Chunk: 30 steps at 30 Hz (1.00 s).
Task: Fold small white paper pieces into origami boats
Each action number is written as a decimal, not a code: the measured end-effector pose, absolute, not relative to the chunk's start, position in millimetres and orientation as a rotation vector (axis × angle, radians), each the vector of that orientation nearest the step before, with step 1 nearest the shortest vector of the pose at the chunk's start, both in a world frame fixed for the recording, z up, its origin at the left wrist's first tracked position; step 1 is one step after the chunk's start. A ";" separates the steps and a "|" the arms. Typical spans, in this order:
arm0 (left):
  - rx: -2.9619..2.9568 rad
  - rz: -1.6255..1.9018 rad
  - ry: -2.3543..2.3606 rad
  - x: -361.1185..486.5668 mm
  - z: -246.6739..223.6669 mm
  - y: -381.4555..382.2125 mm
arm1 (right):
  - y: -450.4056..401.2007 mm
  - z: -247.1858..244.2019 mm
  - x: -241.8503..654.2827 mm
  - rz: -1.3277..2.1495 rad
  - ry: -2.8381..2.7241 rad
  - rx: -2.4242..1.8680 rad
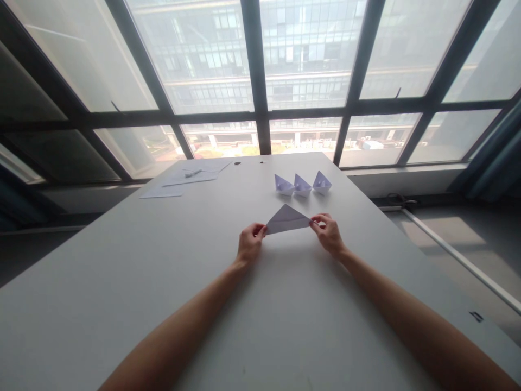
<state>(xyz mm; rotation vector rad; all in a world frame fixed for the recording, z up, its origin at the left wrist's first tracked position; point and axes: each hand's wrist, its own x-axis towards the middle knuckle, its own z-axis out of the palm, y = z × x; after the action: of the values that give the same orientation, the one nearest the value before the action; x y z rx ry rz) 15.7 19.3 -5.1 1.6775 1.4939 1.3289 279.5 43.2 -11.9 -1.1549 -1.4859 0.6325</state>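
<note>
Two hands: left hand (250, 241) and right hand (328, 233), each grip closed, pinching folded paper (287, 220).
Paper peak: points to far edge of counter (244, 326); lower corners lie in the fingertips, middle between hands.
Fold stage: partly folded, I judge; next move calls for even, gentle pinch.
Paper boats (302, 187): three, near far right corner.
Loose sheets (173, 191): near far left corner.
</note>
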 end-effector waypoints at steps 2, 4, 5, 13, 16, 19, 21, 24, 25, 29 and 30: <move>1.700 1.308 1.515 15.0 -6.8 20.7 | 43.4 -10.9 279.8 0.685 -1.468 -1.146; 1.737 1.307 1.547 14.6 -8.3 22.3 | 43.5 -10.5 280.2 0.761 -1.446 -1.121; 1.752 1.311 1.557 14.5 -8.9 22.9 | 43.4 -10.3 280.3 0.789 -1.440 -1.107; 1.778 1.281 1.549 17.1 -5.1 16.2 | 40.1 -8.7 278.5 0.869 -1.385 -1.026; 1.848 1.234 1.583 18.8 -3.1 12.4 | 41.9 -10.1 278.7 0.773 -1.435 -1.099; 1.965 1.106 1.621 20.3 -2.0 10.4 | 44.5 -12.3 280.8 0.648 -1.524 -1.181; 2.022 1.034 1.649 21.8 -1.3 9.2 | 45.1 -13.8 282.5 0.597 -1.587 -1.236; 2.132 0.968 1.705 25.1 0.5 6.5 | 43.1 -15.1 283.6 0.500 -1.718 -1.350; 2.190 0.940 1.728 26.3 1.4 5.4 | 41.7 -15.2 283.3 0.452 -1.767 -1.391; 2.401 0.770 1.841 29.5 6.0 0.8 | 35.5 -12.6 279.8 0.240 -1.904 -1.514; 2.429 0.724 1.870 29.6 7.3 -0.2 | 34.1 -11.4 278.8 0.201 -1.922 -1.539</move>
<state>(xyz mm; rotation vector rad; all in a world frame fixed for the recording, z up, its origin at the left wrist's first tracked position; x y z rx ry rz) 29.6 -0.2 7.3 2.4294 1.8697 0.7238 278.8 34.1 -11.4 -1.5389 -1.9225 0.2006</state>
